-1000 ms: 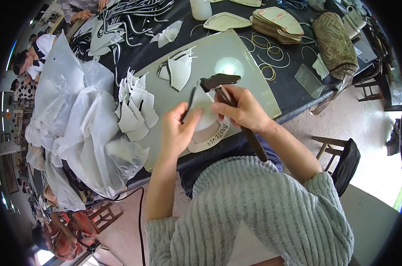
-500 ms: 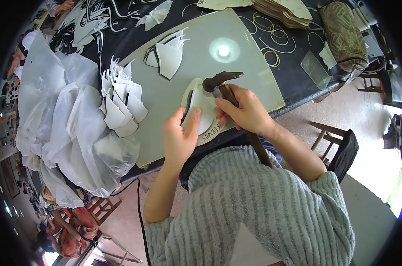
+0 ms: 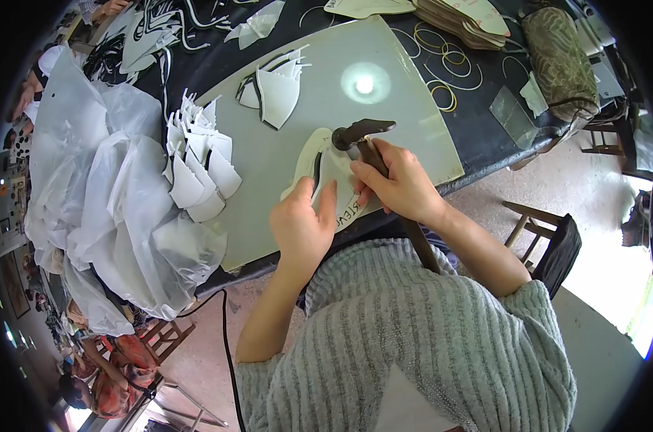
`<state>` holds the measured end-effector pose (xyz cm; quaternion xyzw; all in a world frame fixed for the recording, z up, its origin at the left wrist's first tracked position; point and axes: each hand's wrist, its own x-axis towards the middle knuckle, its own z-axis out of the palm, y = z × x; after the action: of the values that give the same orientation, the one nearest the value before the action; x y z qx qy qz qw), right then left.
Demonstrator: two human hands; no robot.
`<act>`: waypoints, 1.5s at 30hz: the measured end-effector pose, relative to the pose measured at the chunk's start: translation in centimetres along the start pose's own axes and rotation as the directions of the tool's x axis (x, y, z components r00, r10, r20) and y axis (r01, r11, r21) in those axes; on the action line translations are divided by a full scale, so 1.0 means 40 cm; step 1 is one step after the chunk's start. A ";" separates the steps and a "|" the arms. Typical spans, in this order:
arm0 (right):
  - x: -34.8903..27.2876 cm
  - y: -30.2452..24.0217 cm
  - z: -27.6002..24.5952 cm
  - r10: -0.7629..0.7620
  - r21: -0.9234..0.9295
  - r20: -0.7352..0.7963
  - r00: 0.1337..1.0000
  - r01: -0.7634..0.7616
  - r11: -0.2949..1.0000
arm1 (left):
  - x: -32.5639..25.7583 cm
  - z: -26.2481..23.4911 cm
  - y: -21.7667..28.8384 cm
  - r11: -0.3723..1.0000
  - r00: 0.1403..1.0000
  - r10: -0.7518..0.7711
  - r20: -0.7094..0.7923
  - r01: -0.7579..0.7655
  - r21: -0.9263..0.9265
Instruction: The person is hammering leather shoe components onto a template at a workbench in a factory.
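My right hand [image 3: 407, 181] is wrapped round a dark hammer [image 3: 366, 131] near its head, and the long handle runs back toward my body. The fingertips of that hand also reach the edge of a white curved piece [image 3: 332, 175] with a black trim edge. My left hand [image 3: 303, 225] pinches the same piece between thumb and fingers from the other side. Beneath it lies a pale cream pattern board [image 3: 308, 153] with handwriting, partly covered by the piece and my hands. All of this is at the near edge of a greenish-grey work board [image 3: 384, 47].
Stacked white pieces with black edges stand in a larger pile [image 3: 204, 162] at left and a smaller one [image 3: 277, 90] farther back. Clear plastic bags [image 3: 117, 194] bulge on the left. Rings of cord [image 3: 441, 54], stacked patterns [image 3: 467, 21] and a patterned roll [image 3: 560, 61] lie at back right.
My left hand has shifted slightly right along with the white piece, uncovering more of the pattern board on its left. The right hand and hammer have barely moved.
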<state>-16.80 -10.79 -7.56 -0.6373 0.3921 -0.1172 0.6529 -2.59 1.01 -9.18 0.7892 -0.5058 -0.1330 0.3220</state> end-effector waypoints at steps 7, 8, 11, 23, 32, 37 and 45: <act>-0.004 -0.007 -0.008 -0.031 0.066 0.073 0.997 0.027 0.997 | 0.009 -0.004 0.009 0.999 0.999 0.005 0.051 -0.008 0.051; -0.001 -0.002 -0.006 -0.032 0.064 0.077 0.997 0.027 0.998 | 0.008 -0.001 0.016 0.994 0.998 0.054 0.033 -0.057 0.096; -0.004 0.012 0.012 -0.172 -0.018 0.146 0.974 0.176 0.984 | 0.002 -0.007 0.014 0.979 0.993 0.111 0.046 -0.117 0.166; -0.005 -0.014 0.020 -0.082 -0.116 0.102 0.991 0.093 0.989 | 0.003 -0.105 -0.055 0.891 0.916 -0.184 0.357 0.309 -0.334; -0.008 -0.001 0.026 -0.176 -0.109 0.080 0.981 0.184 0.977 | -0.010 -0.089 -0.050 0.985 0.976 -0.085 0.201 0.113 -0.133; -0.011 -0.014 0.016 -0.093 -0.155 0.085 0.992 0.105 0.982 | -0.019 -0.114 -0.080 0.988 0.970 0.138 -0.200 -0.148 -0.035; 0.015 -0.034 -0.048 -0.051 0.010 0.056 0.997 0.050 0.999 | -0.100 -0.025 -0.032 0.905 0.901 0.339 0.270 -0.391 0.168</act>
<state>-17.19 -12.81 -6.28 -0.6471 0.3570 -0.1175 0.6634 -2.95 5.29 -9.69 0.6889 -0.6913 -0.1055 0.1908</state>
